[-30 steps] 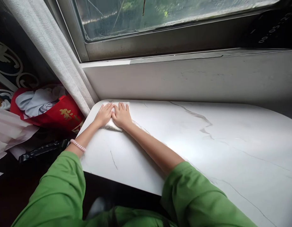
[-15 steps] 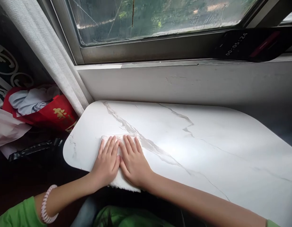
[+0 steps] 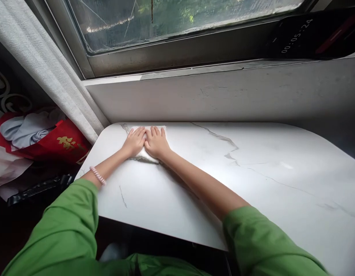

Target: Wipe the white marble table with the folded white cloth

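Note:
A white cloth (image 3: 145,155) lies on the white marble-patterned table (image 3: 171,207), close to its far edge by the wall. My left hand (image 3: 134,142) rests flat on the cloth's left part, fingers extended and pointing away from me. Beside it, my right hand (image 3: 157,142) presses flat on the cloth, its fingers also stretched out. The two hands touch or nearly touch at the thumbs. Between and below them the near part of the cloth shows; the rest is covered by the palms.
A window (image 3: 177,23) and a low wall (image 3: 194,96) stand behind the table. At the left hang a pale curtain (image 3: 50,69) and a red bag (image 3: 56,142) with clothes in it. A dark device (image 3: 315,36) showing a timer is at the upper right.
Both hands and the cloth have moved forward from the near edge to the far edge of the table. The arms are now stretched out, and the view has shifted slightly.

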### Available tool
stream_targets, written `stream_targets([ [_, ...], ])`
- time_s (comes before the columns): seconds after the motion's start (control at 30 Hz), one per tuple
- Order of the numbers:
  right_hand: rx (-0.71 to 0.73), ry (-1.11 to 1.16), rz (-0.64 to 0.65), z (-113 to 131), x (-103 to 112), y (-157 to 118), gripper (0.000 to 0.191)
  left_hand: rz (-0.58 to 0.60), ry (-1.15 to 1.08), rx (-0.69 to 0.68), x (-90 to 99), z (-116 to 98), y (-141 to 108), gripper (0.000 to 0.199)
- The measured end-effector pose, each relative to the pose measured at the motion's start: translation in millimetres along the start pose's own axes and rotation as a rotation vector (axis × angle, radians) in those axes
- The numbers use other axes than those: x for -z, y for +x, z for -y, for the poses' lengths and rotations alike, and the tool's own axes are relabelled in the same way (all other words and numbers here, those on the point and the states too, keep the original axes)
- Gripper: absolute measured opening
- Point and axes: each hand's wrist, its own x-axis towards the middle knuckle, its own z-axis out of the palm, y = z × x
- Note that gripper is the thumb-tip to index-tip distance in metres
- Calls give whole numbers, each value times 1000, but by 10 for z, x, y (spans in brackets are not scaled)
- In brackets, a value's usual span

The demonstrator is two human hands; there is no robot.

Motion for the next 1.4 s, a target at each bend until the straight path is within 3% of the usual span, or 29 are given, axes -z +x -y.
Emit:
stream_targets([
  [0.1, -48, -14, -30, -173, -98, 354, 48, 7, -6, -17, -24, 137, 439, 45],
  [0.2, -55, -28, -42, -303, -155, 527, 45, 5, -3, -10, -54, 182, 649, 46],
  [0.43, -28, -20, -36, -389, -202, 525, 45, -8, 0, 0, -80, 150, 634, 46],
  [0.6, -5, -10, -2, -412, -117, 398, 49, -22, 10, 13, -94, 29, 523, 46],
  [0.77, 42, -42, 19, -464, 43, -51, 51, -40, -7, 19, -104, -339, 206, 47],
  [0.97, 99, -88, 11, -533, 298, -985, 52, -72, -51, -15, -128, -1040, -447, 49],
  [1.17, 127, -99, -4, -572, 533, -1882, 54, -23, -88, -148, -121, -1634, -1039, 54],
  [1.27, 122, -100, -33, -562, 610, -2178, 54, 16, -119, -210, -90, -1790, -1212, 56],
  [1.4, 119, -94, -32, -554, 664, -2313, 60, 62, -153, -285, -36, -1786, -1261, 56],
])
